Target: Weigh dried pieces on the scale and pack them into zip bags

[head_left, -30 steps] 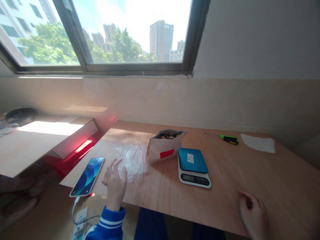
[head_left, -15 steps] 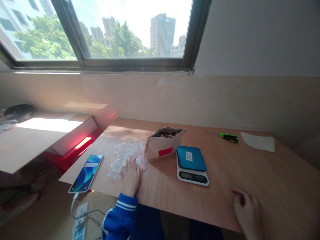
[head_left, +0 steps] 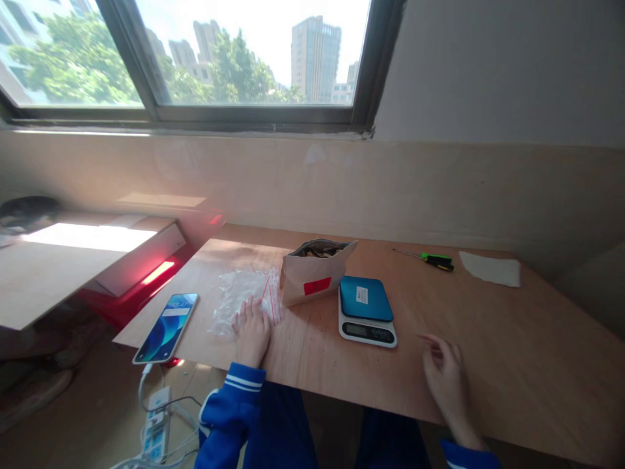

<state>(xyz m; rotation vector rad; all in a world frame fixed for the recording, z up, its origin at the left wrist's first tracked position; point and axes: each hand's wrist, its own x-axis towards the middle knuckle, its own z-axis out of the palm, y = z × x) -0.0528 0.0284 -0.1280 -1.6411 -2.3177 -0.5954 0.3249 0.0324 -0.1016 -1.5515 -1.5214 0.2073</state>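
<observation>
My left hand (head_left: 252, 331) lies flat with its fingers stretched over the clear zip bags (head_left: 239, 296), which have red lines along one edge. Just right of them stands an open paper pouch (head_left: 307, 277) with a red label; brownish pieces show in its mouth. A kitchen scale (head_left: 368, 303) with a blue top and a white body sits beside the pouch. To the right of the scale is my right hand (head_left: 443, 368), low over the table's front part, fingers loosely curled and apart, with nothing visible in them.
A phone (head_left: 166, 329) lies at the table's left edge, its cable running down to a power strip (head_left: 157, 423). Toward the back right are screwdrivers (head_left: 432, 259) and a piece of white paper (head_left: 489, 268). A second table (head_left: 58, 273) stands at left, with a person's foot below it.
My right hand has moved left, nearer the scale. My left hand stays on the zip bags. The whole view has shifted slightly.
</observation>
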